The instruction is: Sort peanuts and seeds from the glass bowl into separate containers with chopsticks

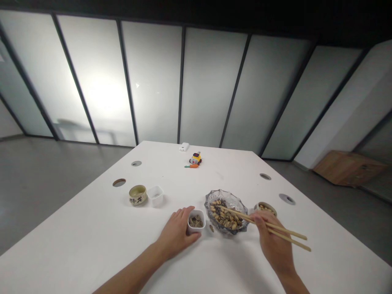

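Note:
My left hand [176, 230] grips a small white square cup [196, 229] from its left side, thumb at the near edge and fingers at the far one. Striped sunflower seeds [195, 221] lie in the cup. In my right hand [274, 241] is a pair of wooden chopsticks [286, 234], their tips down among the nuts and seeds in a clear glass bowl [240, 200]. Whether the tips pinch anything I cannot make out. One loose seed [211, 228] lies on the table between cup and bowl. Partly behind my right hand stands a small round bowl [266, 204] with pale nuts.
Left on the white table [171, 183] stand a greenish ceramic bowl [137, 194] with dark characters and a white square cup [155, 196]. Farther back are a yellow toy car [195, 158], an orange carrot-shaped item [192, 166] and a white box [184, 147]. Round holes pierce the tabletop.

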`<state>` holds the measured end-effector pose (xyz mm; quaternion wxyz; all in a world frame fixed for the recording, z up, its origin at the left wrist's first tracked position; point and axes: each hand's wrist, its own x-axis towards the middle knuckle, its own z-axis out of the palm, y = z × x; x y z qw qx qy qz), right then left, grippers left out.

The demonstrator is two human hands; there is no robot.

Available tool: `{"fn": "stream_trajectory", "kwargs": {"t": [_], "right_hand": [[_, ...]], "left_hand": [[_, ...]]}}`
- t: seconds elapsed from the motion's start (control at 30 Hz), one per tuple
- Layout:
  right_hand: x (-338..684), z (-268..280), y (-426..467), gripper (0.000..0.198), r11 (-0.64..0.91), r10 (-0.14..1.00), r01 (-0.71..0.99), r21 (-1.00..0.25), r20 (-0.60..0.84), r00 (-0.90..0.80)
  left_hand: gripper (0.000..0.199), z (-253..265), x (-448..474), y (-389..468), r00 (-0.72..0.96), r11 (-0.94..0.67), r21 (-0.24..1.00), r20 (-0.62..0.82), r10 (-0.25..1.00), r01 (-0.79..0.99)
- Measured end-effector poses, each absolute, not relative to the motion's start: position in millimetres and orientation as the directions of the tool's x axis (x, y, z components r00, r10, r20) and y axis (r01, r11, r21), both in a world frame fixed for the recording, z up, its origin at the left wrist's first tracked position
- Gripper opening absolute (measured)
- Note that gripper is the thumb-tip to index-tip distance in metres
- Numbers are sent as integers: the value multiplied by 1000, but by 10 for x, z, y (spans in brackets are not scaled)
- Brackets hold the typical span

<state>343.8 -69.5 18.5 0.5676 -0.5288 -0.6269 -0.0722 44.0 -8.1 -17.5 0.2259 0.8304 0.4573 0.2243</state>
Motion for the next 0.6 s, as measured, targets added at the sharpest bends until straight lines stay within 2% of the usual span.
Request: {"fn": "stream_trajectory", "kwargs": {"t": [0.1,0.2,0.3,0.43,0.6], "right_hand": [[3392,275,-758,37,500,587,670,-549,784,204],[3326,335,-825,37,537,649,633,-557,753,112],[3247,333,-880,33,553,708,651,-521,705,-37],[3137,299,-928,27,594,729,660,-460,655,-200],[3036,332,-950,28,636,714,650,-417,638,-289]], "left_hand": [[72,-181,444,-78,483,-483,581,169,859,655],[71,-192,446,-74,481,-485,587,178,858,648],[72,-200,446,-73,477,-480,588,174,861,652],[72,-208,444,-74,474,-479,588,177,862,652],[71,-201,444,-82,479,-491,585,191,857,645]]}}
